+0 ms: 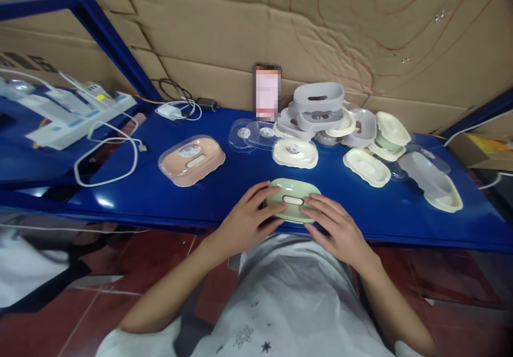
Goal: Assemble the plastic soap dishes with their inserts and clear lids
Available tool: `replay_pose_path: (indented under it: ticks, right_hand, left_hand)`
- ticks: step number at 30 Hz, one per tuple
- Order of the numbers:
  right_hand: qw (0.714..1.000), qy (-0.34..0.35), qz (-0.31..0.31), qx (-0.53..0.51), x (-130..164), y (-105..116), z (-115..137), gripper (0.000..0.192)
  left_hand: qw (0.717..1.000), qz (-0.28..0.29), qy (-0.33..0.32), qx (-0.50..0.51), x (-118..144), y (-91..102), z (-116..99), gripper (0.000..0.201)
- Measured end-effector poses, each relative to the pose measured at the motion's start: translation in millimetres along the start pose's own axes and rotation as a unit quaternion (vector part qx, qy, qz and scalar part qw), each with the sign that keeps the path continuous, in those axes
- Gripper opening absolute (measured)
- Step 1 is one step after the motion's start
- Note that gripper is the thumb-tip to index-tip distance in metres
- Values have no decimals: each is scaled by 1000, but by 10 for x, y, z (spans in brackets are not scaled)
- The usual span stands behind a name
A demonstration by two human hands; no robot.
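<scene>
Green oval plastic soap box (293,199) – left hand (244,223), right hand (336,231) pressing sides

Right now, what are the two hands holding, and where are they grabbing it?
Both hands hold the green soap box on the blue table. The left hand grips its left end and the right hand grips its right end, fingers on top.
</scene>
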State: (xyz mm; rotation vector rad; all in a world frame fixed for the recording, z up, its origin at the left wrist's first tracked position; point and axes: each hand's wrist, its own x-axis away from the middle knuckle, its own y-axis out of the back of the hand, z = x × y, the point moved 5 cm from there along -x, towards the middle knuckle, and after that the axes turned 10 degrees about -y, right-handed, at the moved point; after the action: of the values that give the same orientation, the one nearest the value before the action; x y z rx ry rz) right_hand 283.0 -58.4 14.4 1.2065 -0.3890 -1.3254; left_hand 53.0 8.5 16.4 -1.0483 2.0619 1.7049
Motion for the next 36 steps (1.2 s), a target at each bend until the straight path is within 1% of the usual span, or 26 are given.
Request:
replay_pose_path:
  ticks: [5,12,26,34,36]
  right_hand:
    - [1000,0,1,9,2,-6,1,46]
    - [1000,6,2,22,6,-10,1,44]
    - [1000,2,-1,23,1,-4,4,41]
    - [1000,3,2,22,20,-36,-1,44]
    - [1000,1,5,24,30,-8,-3,47]
  left_hand:
    - [1000,4,6,4,4,-4,6,28]
    - [1000,3,-11,-9,-5,4,-11,26]
    - [1000,4,-15,-13,-4,-3,-10,26]
    - [1000,2,-16,-12,-4,-2,-9,26]
    - [1000,1,-14,-10,-2,0,-9,26]
